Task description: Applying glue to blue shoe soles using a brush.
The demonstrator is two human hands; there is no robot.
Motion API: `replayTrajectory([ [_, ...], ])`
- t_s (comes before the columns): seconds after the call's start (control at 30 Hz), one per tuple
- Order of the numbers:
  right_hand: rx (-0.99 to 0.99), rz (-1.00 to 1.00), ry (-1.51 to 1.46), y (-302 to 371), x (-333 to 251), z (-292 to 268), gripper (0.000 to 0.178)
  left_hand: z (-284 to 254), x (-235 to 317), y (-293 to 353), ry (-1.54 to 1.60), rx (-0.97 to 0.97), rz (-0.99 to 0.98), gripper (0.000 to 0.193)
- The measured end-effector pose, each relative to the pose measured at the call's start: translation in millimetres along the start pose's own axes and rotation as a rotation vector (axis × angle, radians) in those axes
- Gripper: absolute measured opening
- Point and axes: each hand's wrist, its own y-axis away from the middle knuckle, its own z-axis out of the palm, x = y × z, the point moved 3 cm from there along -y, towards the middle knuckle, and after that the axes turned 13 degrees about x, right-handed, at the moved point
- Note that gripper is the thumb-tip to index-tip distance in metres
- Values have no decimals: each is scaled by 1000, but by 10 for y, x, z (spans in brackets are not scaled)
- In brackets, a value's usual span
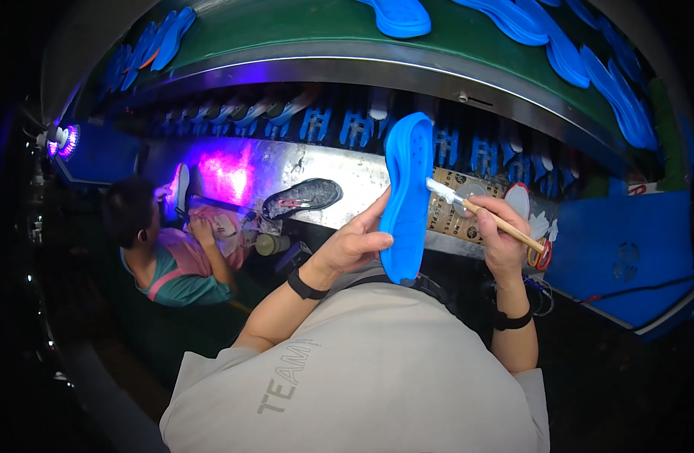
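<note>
My left hand [360, 238] grips a bright blue shoe sole [407, 204] by its left edge, thumb over the rim. The sole stands nearly upright in the picture, its hollow inner side with small holes facing me. My right hand [502, 230] is closed round the wooden handle of a brush [505, 223]. The brush's white bristles meet or almost meet the sole's right side wall; I cannot tell which. Behind the brush, a round, clear-looking lid or dish [477, 198] lies on brown printed cardboard [453, 181].
A dark shoe upper [302, 198] lies on the metal bench [347, 170]. Beyond it runs a green conveyor belt [286, 26] carrying blue soles [566, 57], above a row of blue shoe racks [356, 128]. A co-worker [188, 253] at left holds a shoe [181, 189] under purple light. Scissors [542, 255] lie at right.
</note>
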Motion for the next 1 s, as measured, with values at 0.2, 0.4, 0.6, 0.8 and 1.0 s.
replayTrajectory([
  [0.2,-10,-186,108,-2,-43,76,16,21,30,62,-22,5,8,108],
  [0.4,-62,-162,114,176,-91,44,14,22,47,83,-3,19,4,109],
  [0.6,-16,-54,52,213,-99,2,14,63,74,80,-16,18,0,110],
  [0.8,64,-157,91,12,-124,-65,15,136,71,85,-61,-26,-4,109],
  [1.0,51,-178,99,72,-135,-41,14,128,100,103,-115,-6,14,109],
])
